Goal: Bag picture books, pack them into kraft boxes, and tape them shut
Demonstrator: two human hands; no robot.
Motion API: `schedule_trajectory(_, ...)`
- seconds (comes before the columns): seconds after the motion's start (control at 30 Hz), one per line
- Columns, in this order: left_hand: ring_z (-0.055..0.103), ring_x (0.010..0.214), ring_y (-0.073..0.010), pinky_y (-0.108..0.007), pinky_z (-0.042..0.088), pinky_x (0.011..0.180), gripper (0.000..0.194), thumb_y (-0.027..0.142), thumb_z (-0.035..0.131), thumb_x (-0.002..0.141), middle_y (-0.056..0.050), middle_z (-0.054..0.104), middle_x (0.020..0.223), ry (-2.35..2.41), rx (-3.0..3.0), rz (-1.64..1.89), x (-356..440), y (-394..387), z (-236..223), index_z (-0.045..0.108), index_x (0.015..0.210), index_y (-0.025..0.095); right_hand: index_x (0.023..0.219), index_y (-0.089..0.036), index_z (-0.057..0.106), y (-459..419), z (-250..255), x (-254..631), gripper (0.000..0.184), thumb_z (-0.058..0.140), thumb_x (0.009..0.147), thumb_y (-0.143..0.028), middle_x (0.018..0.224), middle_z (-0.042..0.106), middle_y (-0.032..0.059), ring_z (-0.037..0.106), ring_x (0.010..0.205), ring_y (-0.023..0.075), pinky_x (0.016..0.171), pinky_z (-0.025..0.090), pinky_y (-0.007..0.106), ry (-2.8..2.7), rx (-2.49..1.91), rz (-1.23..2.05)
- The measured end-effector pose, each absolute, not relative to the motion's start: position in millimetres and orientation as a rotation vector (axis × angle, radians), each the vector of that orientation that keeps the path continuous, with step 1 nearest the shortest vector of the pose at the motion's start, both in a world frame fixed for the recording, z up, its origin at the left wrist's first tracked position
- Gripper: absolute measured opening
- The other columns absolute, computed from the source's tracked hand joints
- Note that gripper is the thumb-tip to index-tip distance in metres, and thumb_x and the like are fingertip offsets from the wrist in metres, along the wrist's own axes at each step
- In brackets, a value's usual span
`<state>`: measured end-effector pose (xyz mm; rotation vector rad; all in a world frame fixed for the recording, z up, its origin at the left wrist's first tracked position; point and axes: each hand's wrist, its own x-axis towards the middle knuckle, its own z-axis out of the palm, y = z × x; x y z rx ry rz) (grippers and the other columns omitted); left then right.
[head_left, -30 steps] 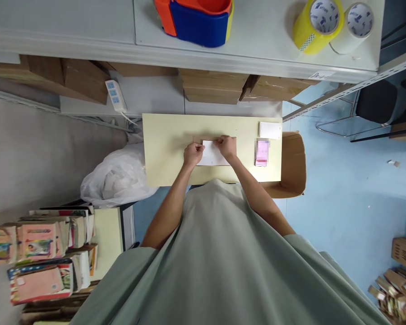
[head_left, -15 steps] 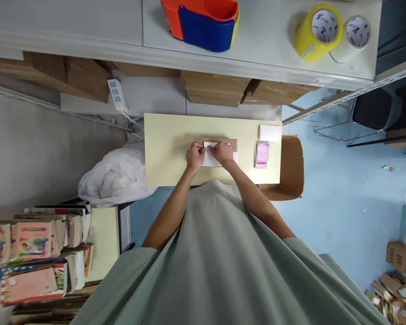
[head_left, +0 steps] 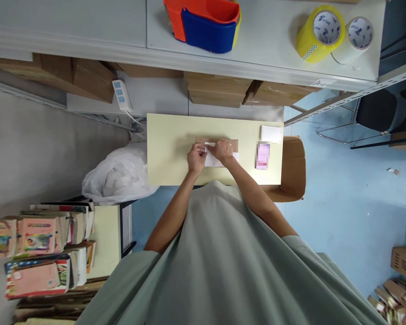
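On the pale yellow table (head_left: 169,149) lies a flat brown cardboard piece (head_left: 233,143) with a white paper label (head_left: 210,159) on it. My left hand (head_left: 196,159) is closed in a pinch on the label's left edge. My right hand (head_left: 222,151) lies over the label's top right with its fingers curled on the paper. Both hands sit close together over the label. A pink item (head_left: 263,155) and a white pad (head_left: 271,134) lie at the table's right end.
An open cardboard box (head_left: 292,169) stands at the table's right end, a white plastic bag (head_left: 118,176) at its left. The shelf above carries an orange and blue tape dispenser (head_left: 203,22) and two tape rolls (head_left: 320,29). Book stacks (head_left: 43,253) stand at lower left.
My right hand has slid left along the label toward my left hand. The label has shifted slightly down on the cardboard.
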<state>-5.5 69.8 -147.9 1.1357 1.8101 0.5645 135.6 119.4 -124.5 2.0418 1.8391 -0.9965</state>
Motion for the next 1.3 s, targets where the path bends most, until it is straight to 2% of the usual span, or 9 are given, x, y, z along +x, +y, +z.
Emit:
schedule_trajectory(0.1, 0.076, 0.099, -0.0208, -0.035, 0.058, 0.1, 0.047, 0.009, 0.074, 0.086, -0.004, 0.079, 0.114, 1.845, 1.144, 0.514, -7.0, 67.4, -149.6, 0.068, 0.13, 0.025, 0.103, -0.015, 0.086, 126.2, -128.0, 139.6, 0.062, 0.071, 0.101, -0.075, 0.095, 0.084, 0.0207, 0.079, 0.109, 0.0378, 0.099, 0.062, 0.043, 1.846, 2.0, -1.078)
schedule_trajectory(0.2, 0.074, 0.096, -0.0206, -0.036, 0.056, 0.099, 0.052, 0.012, 0.08, 0.081, -0.002, 0.074, 0.107, 1.915, 1.116, 0.465, -10.1, 67.3, -152.1, 0.068, 0.13, 0.025, 0.092, -0.017, 0.084, 135.1, -129.4, 138.5, 0.06, 0.07, 0.103, -0.074, 0.067, 0.077, 0.0118, 0.081, 0.089, 0.0309, 0.094, 0.063, 0.041, 1.752, 2.001, -1.247)
schedule_trajectory(0.37, 0.072, 0.089, -0.0204, -0.034, 0.057, 0.091, 0.052, 0.012, 0.085, 0.073, 0.004, 0.065, 0.086, 1.94, 0.973, 0.459, -15.9, 76.8, -154.4, 0.07, 0.121, 0.024, 0.093, -0.017, 0.084, 141.9, -126.8, 130.5, 0.062, 0.061, 0.108, -0.072, 0.057, 0.073, 0.0066, 0.079, 0.077, 0.025, 0.092, 0.063, 0.038, 1.637, 2.093, -1.376)
schedule_trajectory(0.53, 0.071, 0.085, -0.0205, -0.034, 0.057, 0.089, 0.05, 0.015, 0.089, 0.067, 0.006, 0.062, 0.08, 1.952, 0.936, 0.449, -21.2, 80.3, -152.6, 0.068, 0.111, 0.023, 0.095, -0.016, 0.083, 132.2, -121.8, 143.1, 0.048, 0.067, 0.11, -0.059, 0.068, 0.078, 0.0113, 0.079, 0.09, 0.0281, 0.098, 0.06, 0.039, 1.641, 2.128, -1.412)
schedule_trajectory(0.73, 0.074, 0.093, -0.022, -0.033, 0.057, 0.085, 0.059, 0.032, 0.095, 0.072, 0.002, 0.066, 0.093, 2.138, 0.868, 0.406, -24.7, 62.2, -157.5, 0.062, 0.121, 0.023, 0.085, -0.021, 0.081, 99.0, -116.2, 209.5, 0.044, 0.062, 0.114, -0.048, 0.086, 0.083, 0.0146, 0.08, 0.1, 0.0308, 0.094, 0.058, 0.039, 1.681, 2.158, -1.349)
schedule_trajectory(0.83, 0.075, 0.105, -0.0239, -0.033, 0.058, 0.091, 0.064, 0.035, 0.098, 0.072, -0.005, 0.072, 0.108, 2.205, 0.825, 0.393, -25.8, 57.6, -161.2, 0.06, 0.122, 0.02, 0.1, -0.02, 0.081, 75.0, -115.8, 241.4, 0.038, 0.062, 0.113, -0.051, 0.111, 0.084, 0.0201, 0.079, 0.111, 0.0344, 0.092, 0.057, 0.039, 1.75, 2.148, -1.203)
schedule_trajectory(0.93, 0.076, 0.116, -0.0263, -0.035, 0.059, 0.099, 0.067, 0.035, 0.099, 0.072, -0.013, 0.074, 0.124, 2.211, 0.787, 0.406, -25.4, 57.3, -161.6, 0.061, 0.124, 0.019, 0.114, -0.019, 0.077, 52.8, -119.3, 260.3, 0.04, 0.06, 0.114, -0.055, 0.119, 0.083, 0.0218, 0.079, 0.115, 0.0357, 0.092, 0.057, 0.039, 1.771, 2.13, -1.172)
schedule_trajectory(1.1, 0.077, 0.121, -0.0298, -0.041, 0.06, 0.105, 0.069, 0.04, 0.098, 0.077, -0.019, 0.077, 0.128, 2.209, 0.709, 0.44, -13.9, 49.4, -155.1, 0.062, 0.131, 0.018, 0.142, -0.017, 0.064, 23.4, -134.7, 272.2, 0.049, 0.059, 0.114, -0.058, 0.139, 0.075, 0.0204, 0.078, 0.12, 0.0325, 0.095, 0.058, 0.037, 1.812, 2.212, -1.328)
schedule_trajectory(1.3, 0.076, 0.126, -0.0328, -0.042, 0.059, 0.105, 0.054, 0.044, 0.088, 0.091, -0.021, 0.077, 0.132, 2.268, 0.773, 0.375, 21.3, 9.7, -145.7, 0.062, 0.131, 0.018, 0.166, -0.014, 0.05, -25.6, -162.4, 280.9, 0.059, 0.047, 0.118, -0.049, 0.169, 0.057, 0.0202, 0.062, 0.151, 0.0301, 0.121, 0.052, 0.038, 1.883, 2.249, -1.717)
